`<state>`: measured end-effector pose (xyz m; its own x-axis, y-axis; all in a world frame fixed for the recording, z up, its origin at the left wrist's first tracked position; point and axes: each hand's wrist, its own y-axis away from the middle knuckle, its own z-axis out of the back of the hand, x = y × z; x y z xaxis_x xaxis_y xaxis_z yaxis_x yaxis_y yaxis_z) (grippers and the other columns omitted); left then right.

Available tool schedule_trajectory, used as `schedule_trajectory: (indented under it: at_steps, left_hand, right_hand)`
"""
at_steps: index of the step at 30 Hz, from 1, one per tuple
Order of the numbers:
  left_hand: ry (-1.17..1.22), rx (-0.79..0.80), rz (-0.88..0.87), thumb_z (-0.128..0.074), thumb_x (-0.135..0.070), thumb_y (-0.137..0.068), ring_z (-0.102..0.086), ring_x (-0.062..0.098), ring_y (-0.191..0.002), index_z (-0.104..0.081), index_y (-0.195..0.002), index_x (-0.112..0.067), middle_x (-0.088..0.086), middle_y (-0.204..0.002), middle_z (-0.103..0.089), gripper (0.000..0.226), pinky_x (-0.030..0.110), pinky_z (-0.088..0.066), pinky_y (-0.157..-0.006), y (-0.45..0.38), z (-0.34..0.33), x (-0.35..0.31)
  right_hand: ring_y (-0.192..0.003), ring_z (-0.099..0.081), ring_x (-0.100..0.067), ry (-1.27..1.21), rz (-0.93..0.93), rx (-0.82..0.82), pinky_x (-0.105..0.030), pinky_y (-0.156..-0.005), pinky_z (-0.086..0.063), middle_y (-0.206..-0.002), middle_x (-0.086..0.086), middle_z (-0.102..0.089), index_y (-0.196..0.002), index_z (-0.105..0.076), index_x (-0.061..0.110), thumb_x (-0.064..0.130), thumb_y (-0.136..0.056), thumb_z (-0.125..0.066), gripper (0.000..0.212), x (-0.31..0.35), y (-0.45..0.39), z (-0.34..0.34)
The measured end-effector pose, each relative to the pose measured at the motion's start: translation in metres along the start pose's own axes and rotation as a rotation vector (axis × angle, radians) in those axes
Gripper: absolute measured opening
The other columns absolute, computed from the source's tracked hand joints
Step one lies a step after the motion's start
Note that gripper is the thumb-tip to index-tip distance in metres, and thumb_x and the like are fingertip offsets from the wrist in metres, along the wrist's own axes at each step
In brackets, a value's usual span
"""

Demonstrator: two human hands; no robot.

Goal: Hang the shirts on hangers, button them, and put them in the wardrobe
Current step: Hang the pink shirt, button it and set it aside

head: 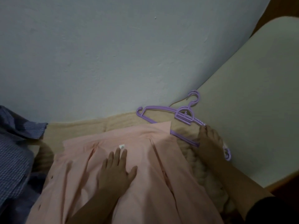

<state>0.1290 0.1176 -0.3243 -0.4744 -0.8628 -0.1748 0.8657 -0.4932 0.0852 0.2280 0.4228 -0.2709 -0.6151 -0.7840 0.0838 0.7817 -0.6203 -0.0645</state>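
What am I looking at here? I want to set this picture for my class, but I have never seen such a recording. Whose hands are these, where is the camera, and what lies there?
There is no machine: a person wears one wide-angle camera on the head, looking down at their own two bare hands. The left hand rests flat, fingers straight, on a pale pink cotton shirt spread on a beige woolly blanket. The right hand lies on a purple plastic hanger beside the pink shirt's collar; its grip is unclear. A blue checked shirt lies at the left. Behind is a pale blue wall.
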Motion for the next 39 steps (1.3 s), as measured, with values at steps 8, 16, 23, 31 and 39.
schedule_trajectory:
  at_steps: [8, 16, 23, 31, 39]
  left_hand:
    - [-0.010, 0.049, -0.008, 0.009, -0.073, -0.067, -0.001, 0.025, -0.149, 0.002, -0.154, -0.026, 0.001, -0.162, 0.005, 0.100, 0.039, -0.008, -0.118, 0.000, 0.007, 0.000]
    - [-0.090, -0.018, -0.113, 0.013, -0.083, -0.072, -0.003, 0.026, -0.149, -0.006, -0.154, -0.026, 0.004, -0.162, -0.007, 0.102, 0.044, -0.011, -0.119, 0.005, 0.020, 0.031]
    - [0.089, -0.230, 0.092, -0.019, -0.062, -0.089, -0.040, 0.037, -0.135, -0.053, -0.137, -0.013, 0.018, -0.146, -0.043, 0.076, 0.044, -0.030, -0.112, 0.036, 0.072, 0.070]
    - [0.484, -0.316, 0.508, -0.053, -0.032, -0.095, -0.034, 0.031, -0.138, -0.050, -0.137, -0.017, 0.018, -0.157, -0.016, 0.045, 0.028, -0.026, -0.111, 0.038, 0.095, 0.095]
    - [1.057, -0.151, 0.627, -0.062, -0.022, -0.091, -0.065, 0.026, -0.095, -0.059, -0.127, -0.007, 0.007, -0.104, -0.067, 0.039, 0.043, -0.051, -0.094, 0.016, 0.092, 0.096]
  right_hand:
    - [-0.085, -0.054, -0.039, -0.025, -0.058, -0.152, -0.041, -0.066, -0.041, -0.101, -0.024, -0.056, -0.118, -0.055, -0.002, 0.044, -0.039, -0.087, 0.097, 0.008, 0.002, 0.005]
    - [-0.090, -0.055, -0.043, -0.281, -0.018, -0.214, -0.045, -0.075, -0.046, -0.103, -0.026, -0.055, -0.118, -0.057, 0.001, 0.074, -0.046, -0.054, 0.102, 0.022, 0.012, 0.019]
    - [-0.123, -0.034, -0.030, -0.189, 0.211, 0.060, -0.037, -0.097, -0.035, -0.137, -0.008, -0.034, -0.144, -0.029, 0.022, 0.045, -0.056, -0.084, 0.106, 0.069, 0.033, 0.037]
    - [-0.128, -0.034, -0.025, 0.060, 0.399, 0.168, -0.030, -0.100, -0.034, -0.142, -0.002, -0.030, -0.145, -0.021, 0.027, 0.062, -0.062, -0.070, 0.103, 0.095, 0.047, 0.040]
    - [-0.128, -0.032, -0.024, 0.095, 0.436, 0.193, -0.033, -0.101, -0.031, -0.140, -0.001, -0.030, -0.145, -0.020, 0.030, 0.060, -0.064, -0.071, 0.100, 0.104, 0.050, 0.046]
